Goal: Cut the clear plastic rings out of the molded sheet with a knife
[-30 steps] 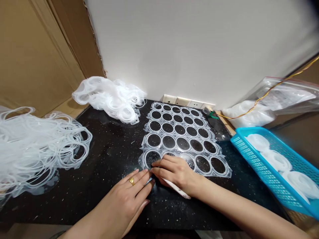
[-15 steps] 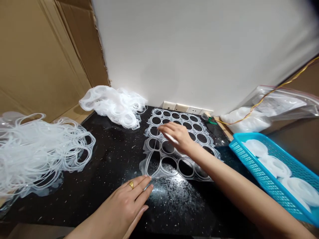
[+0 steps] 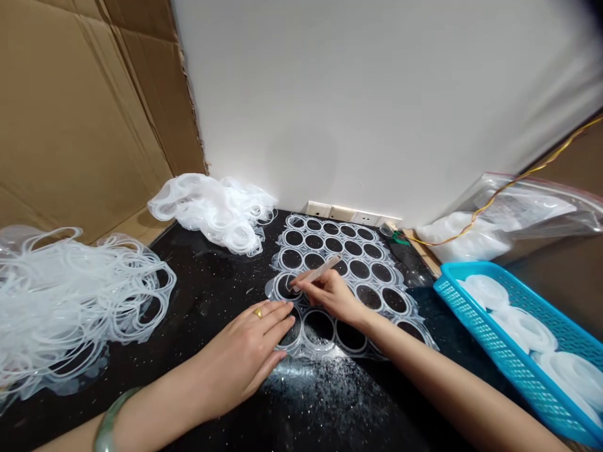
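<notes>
A translucent sheet (image 3: 324,243) with rows of round holes and ring outlines lies flat on the black speckled worktop (image 3: 221,295). My left hand (image 3: 254,342), with a gold ring on one finger, rests flat on the sheet's near left corner, fingers stretched out. In my right hand (image 3: 325,294) a slim white pen-shaped tool (image 3: 325,266) is pinched, its upper end slanting up to the right. Its lower end is at the left ring of the second row from the front; the exact tip is too small to make out.
A tangle of translucent ring-shaped offcuts (image 3: 80,295) lies at left, and another pile (image 3: 211,210) sits by the wall. A blue basket (image 3: 499,351) of white discs stands at right. Behind it lies a clear bag (image 3: 471,235). White crumbs (image 3: 330,389) dust the near worktop.
My right hand has come nearer and lower, and the white tool now slants up to the right. A strand stretched toward it before has settled back. My left hand has moved onto the sheet.
</notes>
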